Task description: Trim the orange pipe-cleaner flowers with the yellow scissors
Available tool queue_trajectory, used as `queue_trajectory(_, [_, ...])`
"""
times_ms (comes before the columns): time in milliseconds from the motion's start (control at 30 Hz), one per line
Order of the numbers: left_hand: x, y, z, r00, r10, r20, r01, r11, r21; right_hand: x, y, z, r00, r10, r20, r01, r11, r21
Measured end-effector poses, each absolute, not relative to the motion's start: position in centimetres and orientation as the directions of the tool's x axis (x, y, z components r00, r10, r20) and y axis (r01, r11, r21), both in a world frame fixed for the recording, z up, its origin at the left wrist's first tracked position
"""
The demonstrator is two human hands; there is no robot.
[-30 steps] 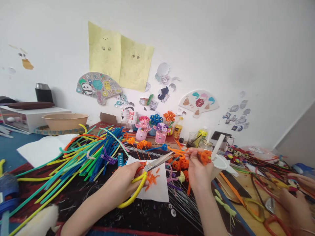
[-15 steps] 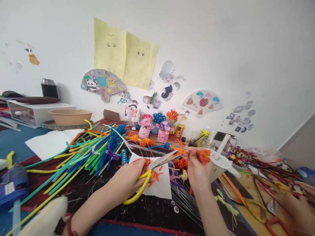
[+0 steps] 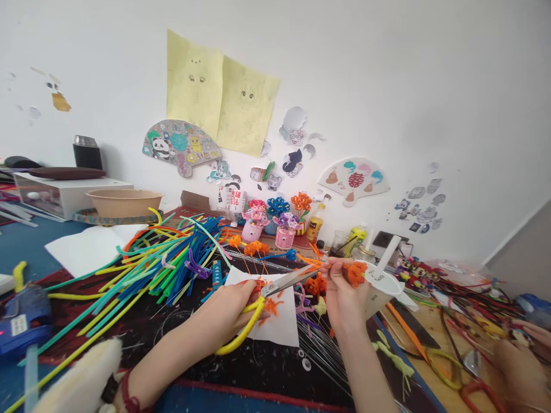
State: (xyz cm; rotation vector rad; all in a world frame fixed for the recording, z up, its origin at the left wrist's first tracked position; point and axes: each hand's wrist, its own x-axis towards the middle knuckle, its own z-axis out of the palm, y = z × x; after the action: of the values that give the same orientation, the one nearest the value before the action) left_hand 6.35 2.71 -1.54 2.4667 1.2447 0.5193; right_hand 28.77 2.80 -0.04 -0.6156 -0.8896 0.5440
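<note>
In my left hand (image 3: 235,307) are scissors (image 3: 275,287) with a yellow-wrapped handle, their blades pointing right and nearly closed. My right hand (image 3: 344,292) pinches an orange pipe-cleaner flower (image 3: 356,273), its fuzzy end sticking out to the left by the blade tips. Whether the blades touch it I cannot tell. Below the scissors lies a white paper (image 3: 279,330) with orange fuzz clippings (image 3: 272,305) on it. More orange pipe-cleaner flowers (image 3: 256,248) rest behind the scissors.
A bundle of coloured pipe cleaners (image 3: 172,264) spreads at the left, near a blue glue gun (image 3: 26,321). Finished flower pots (image 3: 285,238) stand by the wall. A white cup (image 3: 379,295) is right behind my right hand. Another person's hand (image 3: 512,367) is at far right.
The scissor blades have come closer together, near the orange pipe-cleaner end. My right hand has shifted very slightly left; my left hand stays in about the same place.
</note>
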Motion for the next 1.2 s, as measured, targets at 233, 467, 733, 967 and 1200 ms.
queue_trajectory(233, [6.4,2.6,-1.2,0.538,0.83,0.142,0.724,-0.542,0.427,28.7,2.9,-0.1,0.528,0.669,0.523,-0.175,0.688,-0.704])
queue_trajectory(467, [6.5,2.0,-0.6,0.492,0.86,0.133,0.76,-0.499,0.416,28.5,2.8,0.0,0.509,0.688,0.517,-0.182,0.673,-0.716])
queue_trajectory(733, [6.4,2.1,-1.0,0.515,0.848,0.124,0.748,-0.515,0.419,28.3,2.8,0.1,0.508,0.701,0.5,-0.218,0.666,-0.713])
queue_trajectory(967, [6.3,2.2,-0.9,0.534,0.836,0.13,0.733,-0.534,0.422,28.2,2.7,0.2,0.502,0.717,0.483,-0.252,0.656,-0.712])
queue_trajectory(1200, [6.3,2.4,-1.2,0.545,0.828,0.135,0.729,-0.547,0.412,28.4,2.7,0.4,0.521,0.708,0.476,-0.273,0.667,-0.694])
